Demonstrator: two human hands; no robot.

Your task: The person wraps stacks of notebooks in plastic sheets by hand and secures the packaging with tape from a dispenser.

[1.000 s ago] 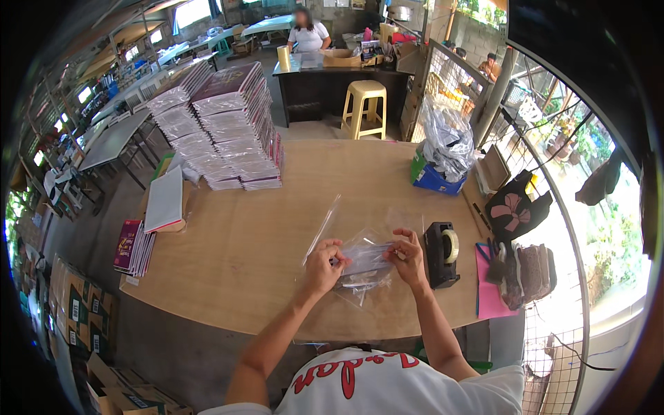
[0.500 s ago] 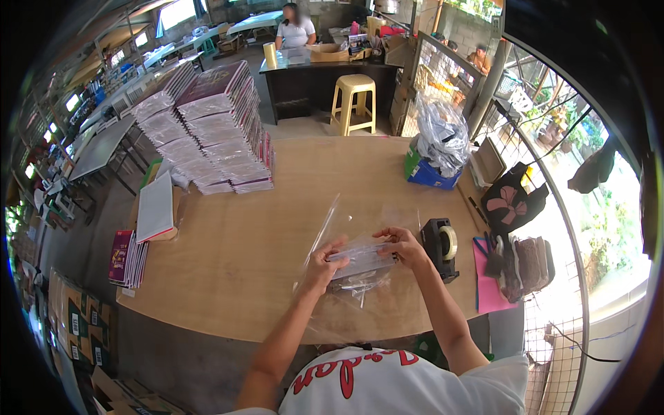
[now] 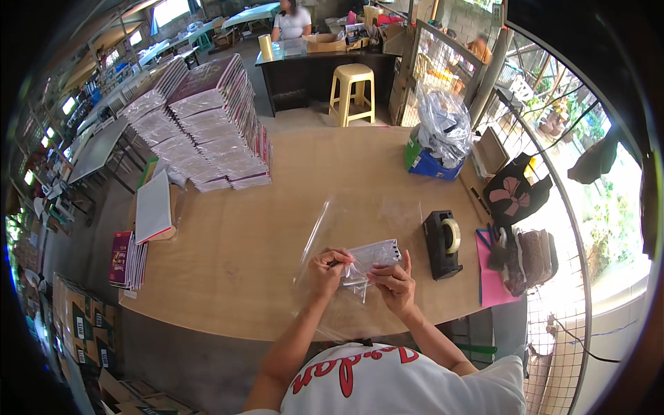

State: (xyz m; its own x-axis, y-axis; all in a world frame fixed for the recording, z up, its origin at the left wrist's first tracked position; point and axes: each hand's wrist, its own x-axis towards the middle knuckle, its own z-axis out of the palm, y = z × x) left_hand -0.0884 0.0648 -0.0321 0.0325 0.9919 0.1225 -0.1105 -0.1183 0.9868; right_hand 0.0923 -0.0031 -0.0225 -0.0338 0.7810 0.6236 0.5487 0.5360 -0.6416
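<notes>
A small white flat bundle [image 3: 374,253] lies on a clear plastic sheet [image 3: 322,227] on the table in front of me. Its kind is not plain; small dark marks show at its right end. My left hand [image 3: 326,272] is closed, pinching clear plastic film at the bundle's near left corner. On the near right side, my right hand [image 3: 395,286] grips the film between thumb and fingers, with one finger raised beside the bundle's right end. Crinkled film [image 3: 357,289] hangs between the two hands. Close by on the right stands a black tape dispenser [image 3: 437,252] with a roll of tape.
Tall stacks of plastic-wrapped books [image 3: 214,117] stand at the far left of the wooden table [image 3: 228,277]. Purple booklets [image 3: 128,259] lie at the left edge. A blue-green box [image 3: 430,162] with plastic bags sits far right; pink paper [image 3: 495,280] lies nearer. A person sits beyond.
My right hand has come down from the bundle's far right side to its near edge. My left hand has shifted slightly toward the near edge, and more of the white bundle shows.
</notes>
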